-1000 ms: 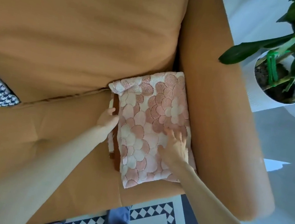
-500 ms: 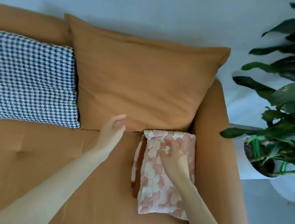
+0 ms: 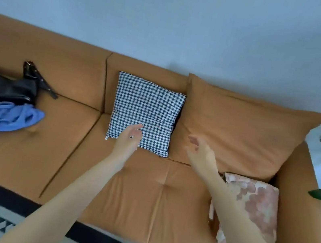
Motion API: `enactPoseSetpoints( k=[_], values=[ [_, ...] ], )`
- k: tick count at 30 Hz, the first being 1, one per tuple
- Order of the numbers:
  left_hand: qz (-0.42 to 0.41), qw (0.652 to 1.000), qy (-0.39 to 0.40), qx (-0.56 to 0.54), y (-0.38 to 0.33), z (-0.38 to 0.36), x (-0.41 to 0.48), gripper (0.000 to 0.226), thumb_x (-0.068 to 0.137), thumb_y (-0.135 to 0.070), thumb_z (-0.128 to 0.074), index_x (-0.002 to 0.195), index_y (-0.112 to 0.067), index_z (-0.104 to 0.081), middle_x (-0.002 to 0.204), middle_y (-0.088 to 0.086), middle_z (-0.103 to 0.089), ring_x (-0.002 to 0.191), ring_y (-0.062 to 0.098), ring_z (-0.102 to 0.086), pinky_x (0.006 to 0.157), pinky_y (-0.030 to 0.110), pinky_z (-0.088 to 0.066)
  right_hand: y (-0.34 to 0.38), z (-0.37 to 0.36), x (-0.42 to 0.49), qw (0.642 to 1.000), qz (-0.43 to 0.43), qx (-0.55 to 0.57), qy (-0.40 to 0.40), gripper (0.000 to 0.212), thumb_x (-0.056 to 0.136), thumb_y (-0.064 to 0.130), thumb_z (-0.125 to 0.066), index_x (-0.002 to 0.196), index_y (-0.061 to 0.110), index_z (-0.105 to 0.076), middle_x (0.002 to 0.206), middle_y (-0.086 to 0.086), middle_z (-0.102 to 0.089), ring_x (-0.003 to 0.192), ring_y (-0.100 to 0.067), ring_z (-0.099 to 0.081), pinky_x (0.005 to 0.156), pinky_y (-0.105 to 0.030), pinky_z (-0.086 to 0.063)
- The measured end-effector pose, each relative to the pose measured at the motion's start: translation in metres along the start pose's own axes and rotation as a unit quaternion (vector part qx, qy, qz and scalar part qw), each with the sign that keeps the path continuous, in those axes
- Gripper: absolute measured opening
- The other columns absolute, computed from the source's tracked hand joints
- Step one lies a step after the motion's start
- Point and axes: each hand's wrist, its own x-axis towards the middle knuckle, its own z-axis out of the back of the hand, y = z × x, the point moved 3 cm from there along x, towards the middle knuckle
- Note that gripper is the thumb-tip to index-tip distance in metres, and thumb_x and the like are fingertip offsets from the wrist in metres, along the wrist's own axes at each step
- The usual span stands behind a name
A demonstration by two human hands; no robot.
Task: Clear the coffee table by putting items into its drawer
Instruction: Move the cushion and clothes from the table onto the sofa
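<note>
Empty grips (image 3: 131, 135) (image 3: 198, 149), spread — seemingly over houndstooth cushion (image 3: 146, 114)

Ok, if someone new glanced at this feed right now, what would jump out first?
Probably the two bare hands, left hand and right hand, both open and empty over the orange sofa. Next, the houndstooth cushion propped against the sofa back just behind the left hand. Then the black bag and blue cloth at the far left, and the pink patterned cushion in the right corner.
</note>
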Motion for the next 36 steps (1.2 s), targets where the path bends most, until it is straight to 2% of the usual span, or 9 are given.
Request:
enactPoseSetpoints(
  k=[3, 7, 11, 13, 16, 21, 26, 33, 36],
  values=[
    [0.003, 1.0, -0.02, 0.016, 0.003, 0.069, -0.008, 0.025, 0.099, -0.03, -0.044, 0.122, -0.034, -0.053, 0.129, -0.005, -0.053, 0.116, 0.014, -0.052, 0.101, 0.037, -0.045, 0.049, -0.041, -0.005, 1.0, 0.026, 0.004, 0.005, 0.042, 0.095, 0.02, -0.055, 0.136, 0.018, -0.049, 0.136, 0.001, -0.055, 0.107, -0.013, -0.056, 0.08, -0.019, -0.038],
    [0.005, 0.998, -0.066, 0.003, 0.006, 0.144, -0.018, 0.03, 0.099, -0.023, -0.044, 0.128, -0.027, -0.05, 0.114, -0.006, -0.054, 0.097, 0.01, -0.055, 0.076, 0.022, -0.046, 0.105, -0.094, -0.008, 0.998, 0.05, 0.016, 0.047, 0.041, 0.096, 0.02, -0.053, 0.137, 0.019, -0.047, 0.139, 0.001, -0.051, 0.124, -0.015, -0.05, 0.085, -0.025, -0.044],
    [0.003, 0.993, -0.122, -0.004, 0.013, 0.21, -0.026, 0.032, 0.099, -0.02, -0.045, 0.13, -0.026, -0.051, 0.122, -0.003, -0.053, 0.107, 0.015, -0.055, 0.082, 0.028, -0.048, 0.162, -0.141, -0.006, 0.991, 0.1, -0.002, 0.092, 0.041, 0.096, 0.02, -0.053, 0.137, 0.018, -0.047, 0.139, 0.0, -0.051, 0.126, -0.015, -0.048, 0.091, -0.02, -0.037],
    [0.001, 0.989, -0.149, -0.015, 0.017, 0.24, -0.029, 0.033, 0.099, -0.021, -0.046, 0.132, -0.025, -0.051, 0.128, -0.002, -0.05, 0.116, 0.017, -0.053, 0.088, 0.03, -0.048, 0.19, -0.164, -0.004, 0.985, 0.126, -0.012, 0.118, 0.042, 0.096, 0.019, -0.051, 0.138, 0.017, -0.047, 0.14, -0.001, -0.051, 0.124, -0.015, -0.05, 0.09, -0.019, -0.036],
    [0.005, 0.983, -0.18, -0.035, 0.023, 0.272, -0.032, 0.032, 0.099, -0.022, -0.047, 0.131, -0.026, -0.05, 0.126, -0.002, -0.05, 0.116, 0.017, -0.053, 0.079, 0.026, -0.047, 0.221, -0.191, -0.001, 0.976, 0.165, -0.021, 0.143, 0.043, 0.096, 0.018, -0.051, 0.139, 0.016, -0.046, 0.138, -0.002, -0.052, 0.119, -0.017, -0.053, 0.086, -0.02, -0.038],
    [0.031, 0.969, -0.236, -0.063, 0.038, 0.319, -0.03, 0.034, 0.099, -0.021, -0.048, 0.133, -0.025, -0.05, 0.125, 0.0, -0.053, 0.11, 0.017, -0.056, 0.084, 0.028, -0.048, 0.262, -0.237, 0.009, 0.96, 0.201, -0.038, 0.192, 0.042, 0.097, 0.019, -0.049, 0.139, 0.019, -0.044, 0.135, -0.002, -0.054, 0.091, -0.021, -0.06, 0.076, -0.03, -0.049],
    [0.047, 0.961, -0.261, -0.076, 0.053, 0.366, -0.022, 0.033, 0.098, -0.019, -0.048, 0.131, -0.024, -0.05, 0.123, -0.001, -0.052, 0.108, 0.017, -0.056, 0.085, 0.029, -0.048, 0.298, -0.29, 0.018, 0.95, 0.197, -0.049, 0.237, 0.042, 0.097, 0.018, -0.047, 0.138, 0.018, -0.044, 0.133, -0.004, -0.056, 0.113, -0.023, -0.057, 0.093, -0.036, -0.046],
    [0.075, 0.96, -0.261, -0.071, 0.085, 0.457, 0.013, 0.038, 0.098, -0.019, -0.047, 0.136, -0.023, -0.047, 0.124, -0.001, -0.051, 0.1, 0.014, -0.057, 0.083, 0.028, -0.049, 0.337, -0.387, 0.032, 0.95, 0.161, -0.053, 0.263, 0.043, 0.096, 0.016, -0.046, 0.138, 0.018, -0.045, 0.137, -0.001, -0.053, 0.119, -0.017, -0.053, 0.081, -0.023, -0.042],
    [0.083, 0.964, -0.243, -0.06, 0.099, 0.512, 0.038, 0.038, 0.098, -0.019, -0.046, 0.136, -0.022, -0.047, 0.111, -0.005, -0.055, 0.089, 0.009, -0.056, 0.08, 0.026, -0.048, 0.358, -0.438, 0.042, 0.958, 0.118, -0.038, 0.257, 0.043, 0.095, 0.015, -0.046, 0.138, 0.017, -0.046, 0.137, 0.0, -0.052, 0.12, -0.013, -0.05, 0.08, -0.022, -0.041]
  ],
)
